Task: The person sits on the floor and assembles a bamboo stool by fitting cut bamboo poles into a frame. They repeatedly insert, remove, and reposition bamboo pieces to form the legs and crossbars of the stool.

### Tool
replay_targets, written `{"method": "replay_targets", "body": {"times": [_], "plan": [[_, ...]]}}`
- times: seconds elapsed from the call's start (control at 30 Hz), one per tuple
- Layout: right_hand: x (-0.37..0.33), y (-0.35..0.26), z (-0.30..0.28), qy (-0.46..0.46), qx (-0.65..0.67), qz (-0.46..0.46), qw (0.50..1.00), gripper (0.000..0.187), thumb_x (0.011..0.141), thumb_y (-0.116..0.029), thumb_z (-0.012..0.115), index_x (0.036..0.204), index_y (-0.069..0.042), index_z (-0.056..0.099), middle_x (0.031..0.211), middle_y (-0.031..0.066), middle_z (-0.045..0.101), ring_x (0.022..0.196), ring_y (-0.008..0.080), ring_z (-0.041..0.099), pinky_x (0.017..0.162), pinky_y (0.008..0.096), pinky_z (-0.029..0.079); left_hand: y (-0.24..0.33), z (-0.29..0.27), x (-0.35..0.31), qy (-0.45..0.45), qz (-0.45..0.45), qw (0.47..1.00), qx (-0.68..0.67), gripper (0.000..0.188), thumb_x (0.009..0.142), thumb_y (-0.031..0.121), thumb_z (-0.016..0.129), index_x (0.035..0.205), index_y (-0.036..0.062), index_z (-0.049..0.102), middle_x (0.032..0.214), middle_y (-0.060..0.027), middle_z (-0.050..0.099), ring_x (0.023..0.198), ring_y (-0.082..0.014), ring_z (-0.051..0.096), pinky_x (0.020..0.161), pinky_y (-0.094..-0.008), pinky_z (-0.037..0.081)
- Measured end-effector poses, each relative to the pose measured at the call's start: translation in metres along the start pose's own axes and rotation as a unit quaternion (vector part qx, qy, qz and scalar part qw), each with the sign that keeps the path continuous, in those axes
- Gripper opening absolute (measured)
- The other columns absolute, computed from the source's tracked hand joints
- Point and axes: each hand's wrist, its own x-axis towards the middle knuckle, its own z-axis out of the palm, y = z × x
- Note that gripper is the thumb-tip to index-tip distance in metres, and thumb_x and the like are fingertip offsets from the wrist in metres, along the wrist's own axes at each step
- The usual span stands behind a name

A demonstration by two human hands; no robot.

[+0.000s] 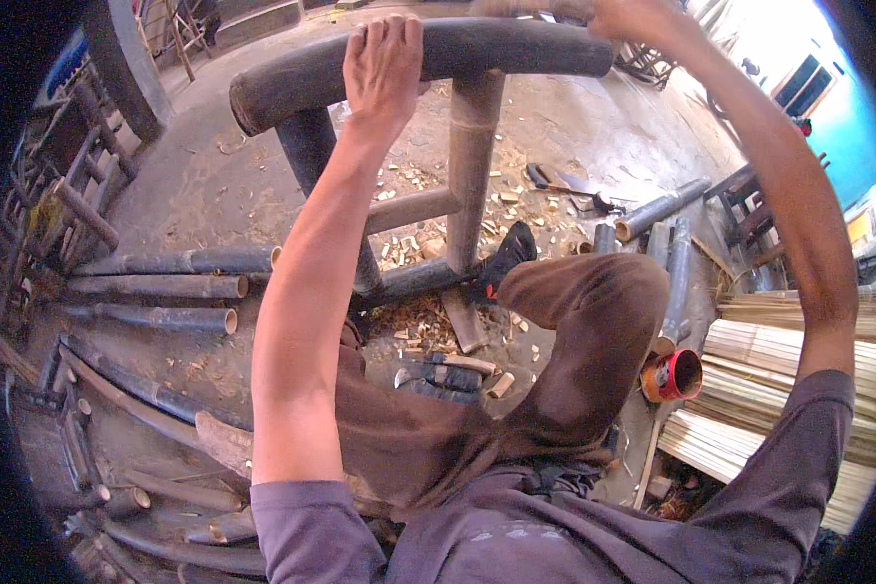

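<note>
Workshop floor lay strewn with chips. Left hand [384, 63] clasped the dark bamboo frame's thick top rail [516, 47], steadying it upright; right hand [642, 18] gripped its far end, fingers cut off by the frame edge.

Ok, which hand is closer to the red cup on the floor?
Right, as far as the picture shows. The right hand is up at the bamboo frame's right end, more above the red cup; the left hand grips the top pole further left.
</note>
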Motion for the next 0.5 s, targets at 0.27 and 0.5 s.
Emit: {"method": "replay_targets", "body": {"times": [0.27, 0.5], "plan": [[0.001, 0.01, 0.054, 0.074, -0.061, -0.047, 0.994, 0.038, 0.073, -0.011, 0.063, 0.109, 0.001, 0.058, 0.084, 0.0212, 0.067, 0.08, 0.0354, 0.067, 0.067, 0.0439, 0.054, 0.003, -0.004, 0.002, 0.022, 0.016, 1.0, -0.004, 0.071, 0.06, 0.028, 0.085, 0.118, 0.0078, 0.048, 0.109, -0.0095, 0.056, 0.105, -0.0272, 0.055, 0.09, -0.0405, 0.043], [0.009, 0.058, 0.029, 0.196, 0.033, 0.049, 0.979, 0.045, 0.077, -0.012, 0.061, 0.12, -0.005, 0.052, 0.088, 0.0236, 0.066, 0.081, 0.0374, 0.067, 0.07, 0.0469, 0.054, 0.027, -0.004, 0.019, 0.034, 0.026, 0.999, -0.024, 0.071, 0.059, 0.029, 0.085, 0.115, 0.0074, 0.049, 0.108, -0.0097, 0.057, 0.103, -0.0271, 0.056, 0.088, -0.0403, 0.043]]}}
